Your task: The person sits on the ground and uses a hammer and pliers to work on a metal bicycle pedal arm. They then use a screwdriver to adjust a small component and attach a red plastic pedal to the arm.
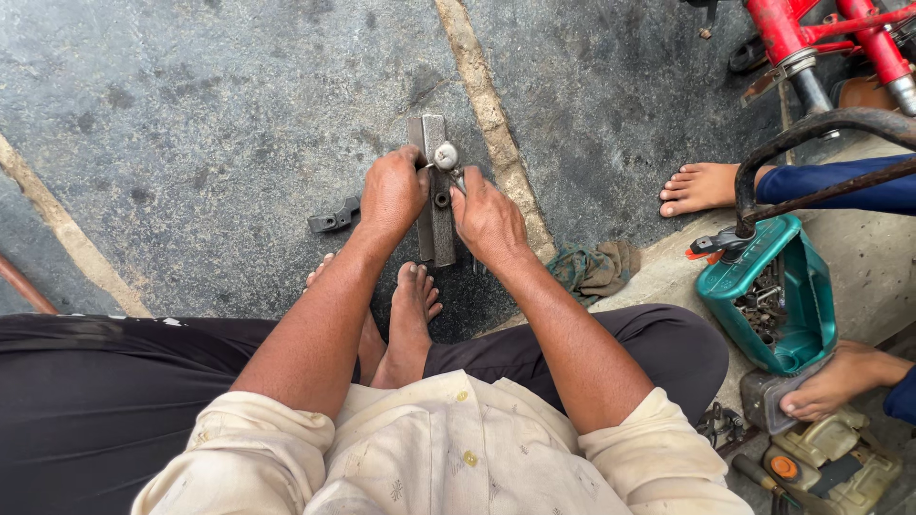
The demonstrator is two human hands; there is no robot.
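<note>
- Our left hand (391, 194) curls over the left edge of a grey metal bar (435, 205) lying on the dark stone floor (191, 133) just ahead of our bare feet (405, 319).
- Our right hand (489, 221) pinches a small part beside the round silver knob (446, 154) on the bar.
- A small dark bracket (334, 219) lies left of the bar.
- A teal container (778, 291) of metal bits stands well apart, right.

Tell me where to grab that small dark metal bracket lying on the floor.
Grip the dark bracket across its narrow middle bar, coming straight down from above. It lies flat and alone on the stone floor, left of the left hand, with both long edges free.
</note>
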